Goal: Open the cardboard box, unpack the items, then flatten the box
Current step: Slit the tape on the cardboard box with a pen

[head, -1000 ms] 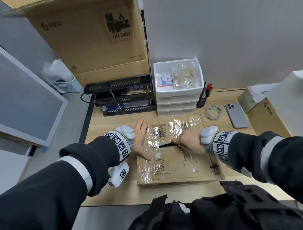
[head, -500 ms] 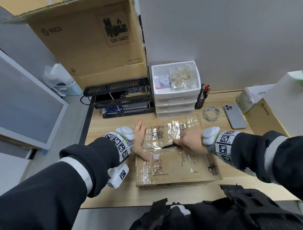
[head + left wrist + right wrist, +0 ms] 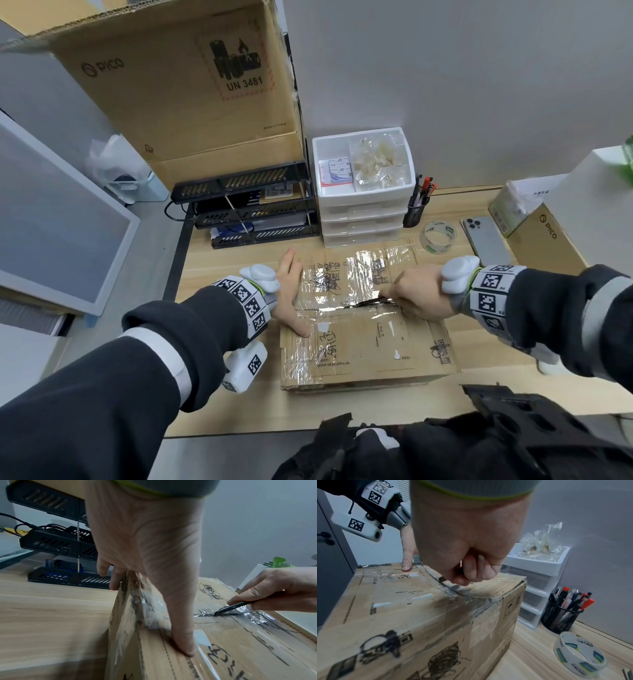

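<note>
The cardboard box (image 3: 366, 318) sits on the pale wood-grain desk (image 3: 236, 260), a squat brown carton of scuffed corrugated board, its top wrapped in crinkled, shiny clear tape (image 3: 346, 274) with black marker scrawl beneath. The right hand (image 3: 416, 296) is curled in a fist around a slim dark knife (image 3: 229, 607), thin and pen-shaped, its tip set into the taped centre seam just left of the knuckles. In the right wrist view the fingers (image 3: 471, 568) fold tightly over the handle, and only a short dark stub shows below them against the tape. The left hand (image 3: 289, 294) lies flat with straight fingers against the box's left edge, its thumb (image 3: 183, 635) pressed down on the top panel and the other fingers hanging over the side wall; it holds nothing.

Beyond the right wrist stand a ring-shaped roll of clear tape (image 3: 438, 236), a black mesh pen cup (image 3: 415, 214) and a glossy grey phone (image 3: 484, 241). A white plastic drawer unit (image 3: 363, 205) stands behind the box.

Compared with a second ago, the right hand and knife sit further right along the seam, leaving a longer dark slit in the tape behind the tip. The left hand has kept its place.
</note>
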Available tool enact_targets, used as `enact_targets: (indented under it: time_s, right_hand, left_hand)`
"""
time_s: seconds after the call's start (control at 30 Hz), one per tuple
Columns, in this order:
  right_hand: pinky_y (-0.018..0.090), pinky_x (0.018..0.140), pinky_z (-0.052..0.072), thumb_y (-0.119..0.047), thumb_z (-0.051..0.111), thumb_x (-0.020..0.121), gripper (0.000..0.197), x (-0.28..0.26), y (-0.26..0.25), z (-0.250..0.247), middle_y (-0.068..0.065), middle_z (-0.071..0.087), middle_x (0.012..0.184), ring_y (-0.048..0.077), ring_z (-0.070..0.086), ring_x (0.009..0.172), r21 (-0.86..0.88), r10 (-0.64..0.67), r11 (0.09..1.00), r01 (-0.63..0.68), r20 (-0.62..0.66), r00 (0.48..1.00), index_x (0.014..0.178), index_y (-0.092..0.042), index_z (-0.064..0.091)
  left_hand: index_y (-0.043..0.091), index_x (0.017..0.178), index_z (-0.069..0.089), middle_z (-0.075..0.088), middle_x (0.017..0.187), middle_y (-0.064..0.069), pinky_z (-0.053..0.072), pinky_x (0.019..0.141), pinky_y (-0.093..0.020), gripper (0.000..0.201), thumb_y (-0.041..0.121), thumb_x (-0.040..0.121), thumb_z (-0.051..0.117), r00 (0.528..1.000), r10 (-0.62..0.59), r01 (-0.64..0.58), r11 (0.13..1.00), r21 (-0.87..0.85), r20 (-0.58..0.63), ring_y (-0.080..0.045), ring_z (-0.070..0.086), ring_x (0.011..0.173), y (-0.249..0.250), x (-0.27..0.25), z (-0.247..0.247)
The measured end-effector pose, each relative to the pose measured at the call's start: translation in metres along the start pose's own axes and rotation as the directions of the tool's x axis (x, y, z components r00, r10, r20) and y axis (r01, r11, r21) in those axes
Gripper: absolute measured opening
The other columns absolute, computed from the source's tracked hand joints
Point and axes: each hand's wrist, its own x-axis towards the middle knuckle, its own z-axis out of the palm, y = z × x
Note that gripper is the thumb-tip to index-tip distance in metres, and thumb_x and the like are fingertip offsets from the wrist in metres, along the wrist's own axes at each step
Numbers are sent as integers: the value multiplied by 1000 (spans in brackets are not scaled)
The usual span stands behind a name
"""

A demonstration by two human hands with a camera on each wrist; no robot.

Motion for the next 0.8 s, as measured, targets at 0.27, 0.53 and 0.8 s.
enact_targets:
  time_s: [0.27,0.53,0.8]
  right_hand:
    - [31,70,55,-35,35,100,32,3,-4,-8,0,67,87,23,65,76,-1,7,1000,-7,-12,1000,115,-24,61]
    - [26,61,45,-31,51,90,8,7,-15,-19,-10,57,76,18,59,71,121,113,987,-102,-90,989,95,-27,55]
    - [27,69,60,-41,71,76,12,10,-11,-12,-19,75,81,0,68,71,539,303,829,-149,-209,930,84,-35,79]
  left_hand:
    - [4,157,-8,-29,162,-11,17,121,-37,158,66,50,89,999,-29,28,999,42,23,-31,1,154,1,1,-1]
    - [4,157,-12,-30,161,-12,15,122,-37,160,66,50,89,999,-27,26,999,38,26,-32,-1,153,1,2,-1]
    - [0,156,-10,-28,162,-13,13,123,-36,161,62,48,92,999,-45,45,999,6,9,-31,-3,153,4,2,1]
